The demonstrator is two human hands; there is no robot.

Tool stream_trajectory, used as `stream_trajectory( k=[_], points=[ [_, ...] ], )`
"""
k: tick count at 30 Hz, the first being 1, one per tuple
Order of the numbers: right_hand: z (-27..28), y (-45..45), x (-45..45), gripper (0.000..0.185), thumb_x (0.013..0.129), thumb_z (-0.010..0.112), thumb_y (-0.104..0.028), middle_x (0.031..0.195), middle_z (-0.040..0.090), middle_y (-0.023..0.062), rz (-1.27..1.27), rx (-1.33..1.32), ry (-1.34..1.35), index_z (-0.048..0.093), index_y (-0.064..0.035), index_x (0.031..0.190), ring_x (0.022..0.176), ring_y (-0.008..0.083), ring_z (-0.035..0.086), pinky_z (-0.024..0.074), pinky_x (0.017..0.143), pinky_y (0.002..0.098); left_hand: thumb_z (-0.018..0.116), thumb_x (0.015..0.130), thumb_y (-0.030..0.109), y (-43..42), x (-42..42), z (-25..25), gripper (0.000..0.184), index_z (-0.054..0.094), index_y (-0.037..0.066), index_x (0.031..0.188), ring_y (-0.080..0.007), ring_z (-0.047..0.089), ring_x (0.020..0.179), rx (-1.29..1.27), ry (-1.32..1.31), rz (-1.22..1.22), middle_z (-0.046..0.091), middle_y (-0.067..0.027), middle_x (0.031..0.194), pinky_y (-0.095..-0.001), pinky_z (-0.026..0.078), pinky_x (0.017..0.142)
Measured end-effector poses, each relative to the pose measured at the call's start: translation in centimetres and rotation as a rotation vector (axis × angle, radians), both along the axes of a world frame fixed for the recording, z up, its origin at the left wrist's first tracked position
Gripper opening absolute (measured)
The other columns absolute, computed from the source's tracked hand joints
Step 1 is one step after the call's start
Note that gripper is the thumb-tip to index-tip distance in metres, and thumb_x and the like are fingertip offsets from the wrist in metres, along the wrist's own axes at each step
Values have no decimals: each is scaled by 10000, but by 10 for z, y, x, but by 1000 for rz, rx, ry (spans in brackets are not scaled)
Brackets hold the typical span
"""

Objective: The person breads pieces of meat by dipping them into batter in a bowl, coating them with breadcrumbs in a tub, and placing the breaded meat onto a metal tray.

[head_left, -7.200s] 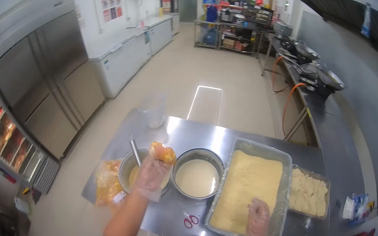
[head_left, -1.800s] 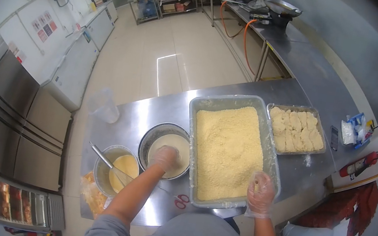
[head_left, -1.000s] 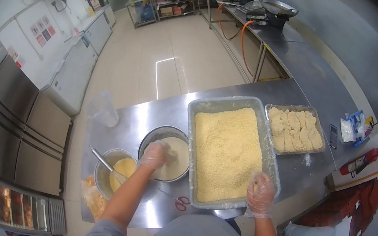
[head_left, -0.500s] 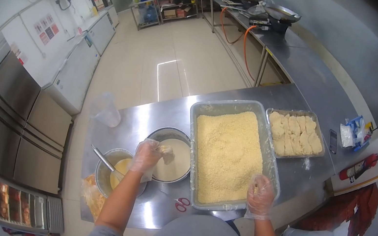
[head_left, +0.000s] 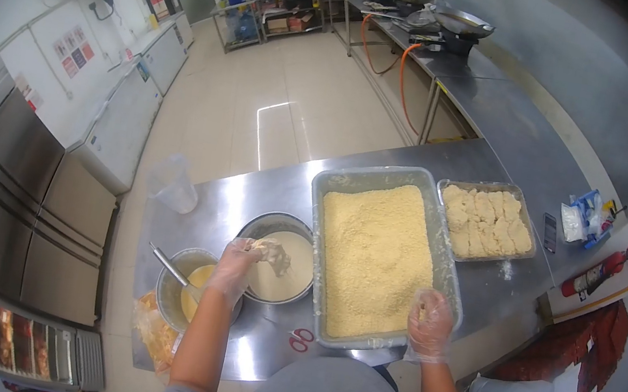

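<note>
My left hand (head_left: 234, 267), in a clear plastic glove, grips a batter-coated piece of food (head_left: 272, 256) above a round metal bowl (head_left: 244, 229) of pale, thin batter (head_left: 292, 273). Just right of that bowl stands a large grey tub (head_left: 451, 269) filled with yellow crumbs (head_left: 376, 247). My right hand (head_left: 430, 324), gloved too, hovers at the tub's near right corner with its fingers curled inward. Whether it holds anything is hidden. Several crumb-coated pieces (head_left: 484, 221) lie packed in a clear tray (head_left: 528, 200) beyond the tub.
A second bowl (head_left: 166, 292) with yellow liquid and a whisk (head_left: 170, 262) is left of my forearm. Red-handled scissors (head_left: 300, 340) lie near the table's front edge. A clear pitcher (head_left: 175, 189), a bag (head_left: 155, 328) and a phone (head_left: 550, 233) are on the steel table (head_left: 247, 358).
My left hand has come up out of the batter bowl slightly, and the coated piece now shows plainly in its fingers. My right hand stays at the tub's corner.
</note>
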State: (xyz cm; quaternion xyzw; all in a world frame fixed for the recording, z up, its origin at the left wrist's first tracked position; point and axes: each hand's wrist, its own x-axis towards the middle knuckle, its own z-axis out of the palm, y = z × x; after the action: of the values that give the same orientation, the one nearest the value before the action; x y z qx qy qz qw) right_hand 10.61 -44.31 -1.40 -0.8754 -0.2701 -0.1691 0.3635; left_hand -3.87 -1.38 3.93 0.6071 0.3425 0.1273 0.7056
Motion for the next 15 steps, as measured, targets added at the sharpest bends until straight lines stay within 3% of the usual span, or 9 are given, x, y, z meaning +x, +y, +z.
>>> stream_trajectory(
  k=[8,15],
  points=[
    [-3,0,-1,223,900,758,-107,1228,736,199,-26,1,-14,738,-76,1120,1082,426,726,598,926,493,680,974,-17,3,0,-10,167,768,-9,1116,-181,766,912,-44,-143,-44,808,-99,1034,-324,615,836],
    [-5,-1,0,235,909,761,-118,1228,736,197,-13,26,41,737,-86,1141,1086,429,726,597,922,494,654,971,-13,-5,-4,14,196,750,-15,1142,-166,756,896,-112,-125,39,800,-96,1022,-295,598,818]
  ],
)
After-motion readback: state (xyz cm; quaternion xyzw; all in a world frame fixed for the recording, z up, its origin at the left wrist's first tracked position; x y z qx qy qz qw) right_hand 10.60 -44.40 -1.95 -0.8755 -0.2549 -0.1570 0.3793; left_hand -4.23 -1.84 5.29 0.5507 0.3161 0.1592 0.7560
